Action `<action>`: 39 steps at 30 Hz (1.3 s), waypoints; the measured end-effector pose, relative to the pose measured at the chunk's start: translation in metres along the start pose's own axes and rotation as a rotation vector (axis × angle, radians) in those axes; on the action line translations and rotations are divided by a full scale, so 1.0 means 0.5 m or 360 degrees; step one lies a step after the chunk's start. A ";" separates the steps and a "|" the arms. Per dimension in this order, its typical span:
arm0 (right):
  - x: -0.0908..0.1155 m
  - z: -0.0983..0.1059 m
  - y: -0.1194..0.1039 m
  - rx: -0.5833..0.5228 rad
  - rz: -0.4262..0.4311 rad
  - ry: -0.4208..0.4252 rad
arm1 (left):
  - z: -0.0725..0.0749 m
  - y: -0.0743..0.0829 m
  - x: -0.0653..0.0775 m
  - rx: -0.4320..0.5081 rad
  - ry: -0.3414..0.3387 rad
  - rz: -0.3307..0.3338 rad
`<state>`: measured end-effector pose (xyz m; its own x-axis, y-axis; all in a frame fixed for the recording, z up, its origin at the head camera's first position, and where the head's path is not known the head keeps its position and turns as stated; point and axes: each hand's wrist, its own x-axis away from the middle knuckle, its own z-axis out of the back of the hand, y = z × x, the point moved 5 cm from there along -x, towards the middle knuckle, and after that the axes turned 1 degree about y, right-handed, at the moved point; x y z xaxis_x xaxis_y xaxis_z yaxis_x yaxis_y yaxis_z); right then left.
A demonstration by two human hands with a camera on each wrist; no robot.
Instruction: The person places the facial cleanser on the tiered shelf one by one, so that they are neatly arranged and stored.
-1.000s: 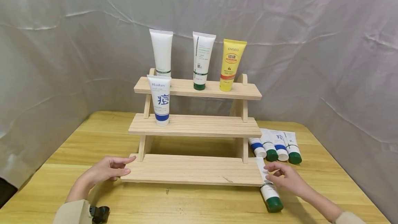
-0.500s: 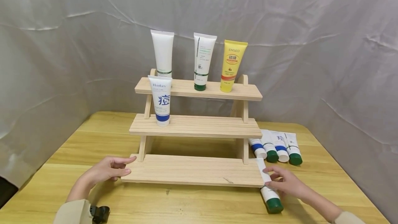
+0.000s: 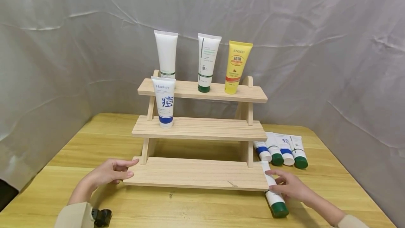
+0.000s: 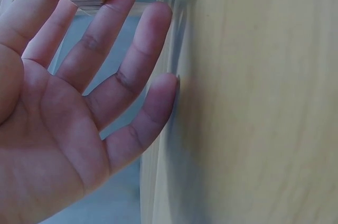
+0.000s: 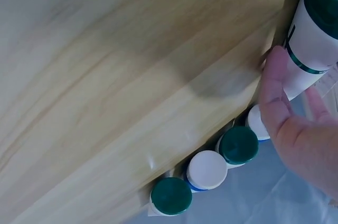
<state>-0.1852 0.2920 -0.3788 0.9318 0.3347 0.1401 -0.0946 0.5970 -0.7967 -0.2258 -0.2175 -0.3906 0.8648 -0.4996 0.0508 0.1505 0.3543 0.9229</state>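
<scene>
A three-tier wooden display stand point(image 3: 190, 173) stands mid-table. My left hand point(image 3: 109, 173) pinches the left end of its bottom shelf between thumb and forefinger; the other fingers extend below, as the left wrist view shows. At the shelf's right end lies a white squeeze tube with a green cap point(image 3: 280, 209), cap toward me. My right hand point(image 3: 292, 186) grips this tube around its middle, thumb on the near side and fingers across it. In the right wrist view, the green-banded tube point(image 5: 311, 44) shows between thumb and fingers.
On the top shelf stand two white tubes point(image 3: 209, 59) and a yellow tube point(image 3: 238, 67). A white-and-blue tube point(image 3: 165, 103) stands on the middle shelf. Several capped tubes point(image 3: 297, 150) lie in a row behind the right hand. Grey cloth point(image 3: 284, 45) hangs behind the table.
My right hand has come down slightly and taken hold of the tube by the shelf's right end. The left hand keeps its place on the stand.
</scene>
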 end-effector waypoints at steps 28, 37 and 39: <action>0.012 0.015 -0.001 -0.0060 -0.0307 0.0373 | -0.001 -0.004 0.002 0.0033 0.0006 0.0000; 0.012 0.038 -0.028 0.0011 -0.0211 0.0591 | 0.001 -0.007 0.000 0.0038 0.0014 0.0001; 0.011 0.045 -0.037 -0.0002 -0.0162 0.0643 | 0.001 -0.006 0.000 0.0041 0.0012 -0.0009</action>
<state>-0.1863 0.2991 -0.3499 0.9990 -0.0391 -0.0232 0.0056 0.6112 -0.7915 -0.2265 -0.2190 -0.3933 0.8676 -0.4954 0.0427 0.1431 0.3311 0.9327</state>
